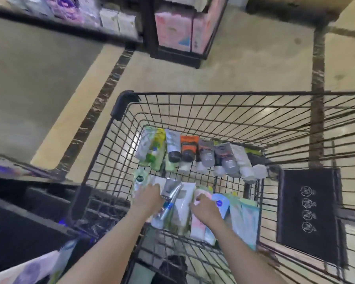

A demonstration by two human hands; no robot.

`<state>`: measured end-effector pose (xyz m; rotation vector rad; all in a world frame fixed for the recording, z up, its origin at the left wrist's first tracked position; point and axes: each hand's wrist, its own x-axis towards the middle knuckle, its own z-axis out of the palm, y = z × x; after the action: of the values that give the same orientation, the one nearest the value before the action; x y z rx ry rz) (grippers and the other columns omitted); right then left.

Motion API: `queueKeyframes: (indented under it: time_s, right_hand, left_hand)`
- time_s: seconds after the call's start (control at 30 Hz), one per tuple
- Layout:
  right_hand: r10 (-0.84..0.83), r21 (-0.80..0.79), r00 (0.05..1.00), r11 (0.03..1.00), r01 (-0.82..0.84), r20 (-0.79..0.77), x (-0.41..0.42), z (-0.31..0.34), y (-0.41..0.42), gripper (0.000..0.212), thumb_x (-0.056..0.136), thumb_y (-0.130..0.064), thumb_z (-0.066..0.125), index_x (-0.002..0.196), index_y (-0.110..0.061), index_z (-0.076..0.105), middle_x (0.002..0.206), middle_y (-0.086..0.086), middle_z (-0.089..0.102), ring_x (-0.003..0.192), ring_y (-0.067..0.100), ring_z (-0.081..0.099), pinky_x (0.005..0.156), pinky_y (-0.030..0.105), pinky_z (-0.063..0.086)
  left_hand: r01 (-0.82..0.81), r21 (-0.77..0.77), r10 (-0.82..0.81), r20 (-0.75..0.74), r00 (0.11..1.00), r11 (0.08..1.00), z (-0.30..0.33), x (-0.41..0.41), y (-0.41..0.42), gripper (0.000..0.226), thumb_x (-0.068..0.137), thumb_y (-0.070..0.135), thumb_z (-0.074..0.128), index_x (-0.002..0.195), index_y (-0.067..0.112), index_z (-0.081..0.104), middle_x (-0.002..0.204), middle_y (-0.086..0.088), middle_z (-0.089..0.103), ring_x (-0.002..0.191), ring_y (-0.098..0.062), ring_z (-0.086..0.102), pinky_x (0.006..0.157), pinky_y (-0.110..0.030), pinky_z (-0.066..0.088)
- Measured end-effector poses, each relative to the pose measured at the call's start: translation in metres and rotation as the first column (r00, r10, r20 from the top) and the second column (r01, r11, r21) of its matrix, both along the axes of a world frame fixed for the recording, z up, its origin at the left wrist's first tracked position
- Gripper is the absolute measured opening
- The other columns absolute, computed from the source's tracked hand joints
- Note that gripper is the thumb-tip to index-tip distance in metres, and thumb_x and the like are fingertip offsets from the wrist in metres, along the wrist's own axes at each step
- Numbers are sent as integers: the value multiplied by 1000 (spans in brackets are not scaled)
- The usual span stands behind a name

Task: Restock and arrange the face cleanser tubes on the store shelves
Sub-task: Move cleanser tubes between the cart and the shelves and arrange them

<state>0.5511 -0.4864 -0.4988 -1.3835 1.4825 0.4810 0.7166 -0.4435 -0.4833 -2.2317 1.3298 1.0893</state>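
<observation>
Both hands down in wire cart (pixel 119 119), among face cleanser tubes lying in two rows on cart floor. Far row (pixel 199 154): green, grey, orange and white tubes side by side along far wall. Near row (pixel 182 206): white, pink, pale blue and green tubes. Left hand (pixel 150 196) has fingers curled on silver tube (pixel 169 198) at near row's left end. Right hand (pixel 205 208) has fingers bent onto pink tube (pixel 199 224); grip unclear. Store shelves (pixel 115 23) with boxed goods beyond cart's far-left corner.
</observation>
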Motion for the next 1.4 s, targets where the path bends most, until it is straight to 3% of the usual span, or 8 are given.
queueKeyframes:
  time_s: [0.17,0.27,0.7,0.83,1.0,1.1,1.27,1.4]
  right_hand:
    - [-7,63,998,998,11,-58,14,-43,9,60,92,-41,51,137,-5,34,131,14,53,119,28,50,87,30,42]
    - [-17,44,997,999,21,-81,20,-56,16,59,90,-44,54,132,-6,38,130,11,53,120,27,50,87,29,41]
    - [-224,-23,972,975,223,-77,22,-73,23,40,85,-35,60,118,-14,54,117,6,62,108,26,57,87,33,47]
    - [-319,-32,947,947,318,-30,-1,-67,10,34,87,-29,59,114,-10,53,111,5,63,102,25,58,74,27,40]
    - [-578,97,804,816,570,136,-26,-62,-4,35,86,-18,64,118,-7,53,109,8,64,97,22,61,82,31,48]
    - [-617,169,766,787,594,179,-32,-55,-6,31,86,-18,65,113,-12,50,112,8,63,99,20,62,92,38,49]
    - [-639,166,727,769,618,253,-36,-30,-13,29,88,-15,64,110,-16,45,108,6,61,96,20,62,89,38,50]
    - [-655,176,680,750,637,329,-42,1,-20,32,89,-16,62,116,-15,44,105,2,60,94,17,61,84,36,52]
  left_hand:
    - [-111,132,125,-100,987,985,-48,1,-5,33,91,36,55,106,7,50,108,-10,57,108,-25,54,81,-28,40]
    - [-175,195,203,-134,970,965,-69,-6,2,43,89,36,58,115,3,47,114,-12,56,105,-26,56,74,-27,39]
    - [-280,210,296,-52,954,937,-83,-23,9,57,84,42,63,121,5,38,123,-13,43,110,-31,53,87,-36,47]
    - [-281,195,293,-31,956,940,-81,-27,10,52,85,38,62,119,6,39,121,-13,44,105,-29,55,81,-33,46]
    - [-372,153,391,-119,913,915,-79,-26,8,48,84,28,63,119,5,40,115,-14,53,101,-29,56,78,-32,45]
    - [-391,149,414,-186,891,908,-73,-28,5,47,84,27,64,118,7,38,112,-10,59,93,-24,56,69,-26,40]
    - [-494,136,512,-281,812,859,-56,-28,3,41,80,26,69,109,12,45,101,-4,59,84,-17,53,71,-26,44]
    - [-663,139,641,-460,615,735,-30,-30,2,49,78,29,73,116,10,50,106,-5,61,92,-19,59,76,-27,47]
